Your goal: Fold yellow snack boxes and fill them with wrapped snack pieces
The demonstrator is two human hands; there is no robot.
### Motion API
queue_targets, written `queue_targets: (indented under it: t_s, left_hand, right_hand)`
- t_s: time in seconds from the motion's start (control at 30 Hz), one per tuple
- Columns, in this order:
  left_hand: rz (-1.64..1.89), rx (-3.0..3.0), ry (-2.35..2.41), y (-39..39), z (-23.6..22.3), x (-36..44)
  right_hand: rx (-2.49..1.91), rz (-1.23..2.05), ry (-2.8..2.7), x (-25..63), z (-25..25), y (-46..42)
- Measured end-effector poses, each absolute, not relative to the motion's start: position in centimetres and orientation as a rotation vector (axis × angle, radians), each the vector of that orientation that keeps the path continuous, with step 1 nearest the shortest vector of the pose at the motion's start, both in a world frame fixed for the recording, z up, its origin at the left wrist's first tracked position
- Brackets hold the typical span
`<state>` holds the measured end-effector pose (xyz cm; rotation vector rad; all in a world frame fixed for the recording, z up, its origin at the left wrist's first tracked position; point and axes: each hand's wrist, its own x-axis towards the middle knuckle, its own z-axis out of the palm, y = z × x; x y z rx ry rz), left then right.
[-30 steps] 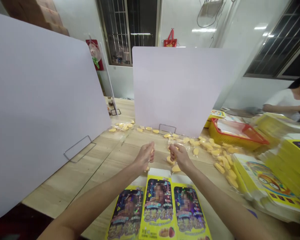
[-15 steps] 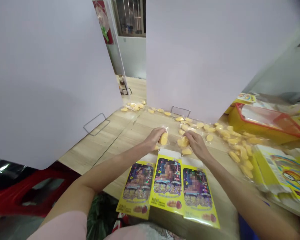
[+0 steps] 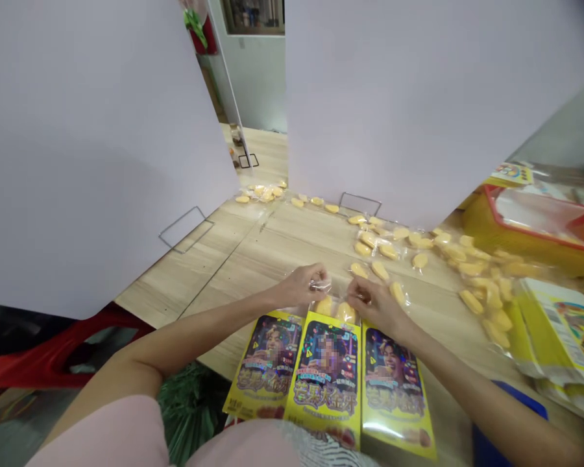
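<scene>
Three yellow printed boxes lie side by side in front of me: a left box (image 3: 267, 363), a middle box (image 3: 324, 383) and a right box (image 3: 394, 389). At the far end of the middle one, two yellow oval candies in clear wrappers, a left candy (image 3: 324, 305) and a right candy (image 3: 346, 313), sit at its opening. My left hand (image 3: 302, 285) is closed, pinching the clear wrapper of the left candy. My right hand (image 3: 374, 303) pinches the wrapper of the right one, its fingers bent. The boxes' lower parts hide whatever is inside them.
Many wrapped yellow candies (image 3: 472, 269) are strewn across the wooden table (image 3: 233, 259) to the right and back. White panels (image 3: 384, 110) stand behind on wire feet. At right are a red-rimmed yellow bin (image 3: 530, 240) and stacked flat boxes (image 3: 559, 331). A red stool (image 3: 53, 360) is at lower left.
Both hands have come nearer to me and closer together, bringing the candies from beyond the boxes to the middle box's opening. The camera view has shifted slightly.
</scene>
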<state>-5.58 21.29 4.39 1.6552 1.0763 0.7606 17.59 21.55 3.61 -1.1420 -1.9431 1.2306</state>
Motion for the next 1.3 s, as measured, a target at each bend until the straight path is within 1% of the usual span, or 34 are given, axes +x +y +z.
queue_targets:
  t_s: [0.1, 0.23, 0.43, 0.6, 0.77, 0.83, 0.9, 0.93, 1.0, 1.07, 1.1, 1.17, 1.2, 1.3]
  left_hand:
    - [0.697, 1.741, 1.11, 21.0, 4.5, -5.4]
    - [0.62, 1.755, 1.096, 20.4, 5.2, -5.1]
    - [0.501, 1.731, 0.939, 19.9, 7.2, -5.6]
    - [0.52, 1.553, 1.025, 19.3, 7.7, -5.1]
    - [0.449, 1.852, 0.915, 19.7, 8.3, -5.0]
    - [0.471, 1.977, 1.001, 21.3, 8.3, -6.3]
    - [0.462, 2.179, 1.134, 23.4, 7.5, -8.1]
    - [0.394, 2.303, 1.167, 24.5, 6.8, -9.0]
    - [0.118, 2.493, 1.128, 26.0, 5.0, -10.3]
    - [-0.124, 2.575, 1.042, 26.7, 3.1, -10.7]
    - [-0.176, 2.595, 1.034, 26.8, 2.3, -10.6]
    - [-0.15, 2.584, 1.08, 26.7, 1.1, -10.0]
    - [-0.066, 2.52, 1.124, 26.7, 0.8, -9.6]
    - [0.419, 1.944, 1.269, 27.2, 0.8, -8.4]
  right_hand:
    - [-1.161, 1.146, -2.024, 17.6, 4.6, 21.0]
    - [-1.138, 1.233, -2.049, 17.6, 5.5, 20.0]
    - [-1.044, 1.303, -2.275, 17.5, 6.6, 18.9]
    - [-1.031, 1.184, -2.385, 16.4, 7.3, 18.0]
    - [-0.98, 1.202, -2.383, 17.6, 7.6, 19.6]
    - [-1.1, 1.114, -2.327, 19.0, 6.9, 22.2]
    - [-1.335, 0.913, -2.305, 20.1, 5.5, 25.3]
    - [-1.454, 0.813, -2.324, 20.4, 4.6, 26.8]
    - [-1.647, 0.67, -2.414, 20.0, 2.5, 29.2]
    - [-1.76, 0.594, -2.518, 18.8, 0.6, 30.6]
    - [-1.786, 0.583, -2.543, 18.2, -0.1, 31.0]
    - [-1.805, 0.61, -2.524, 17.5, -1.1, 31.5]
    - [-1.803, 0.64, -2.493, 17.4, -1.2, 31.7]
    - [-1.793, 0.722, -2.389, 18.0, -0.6, 32.5]
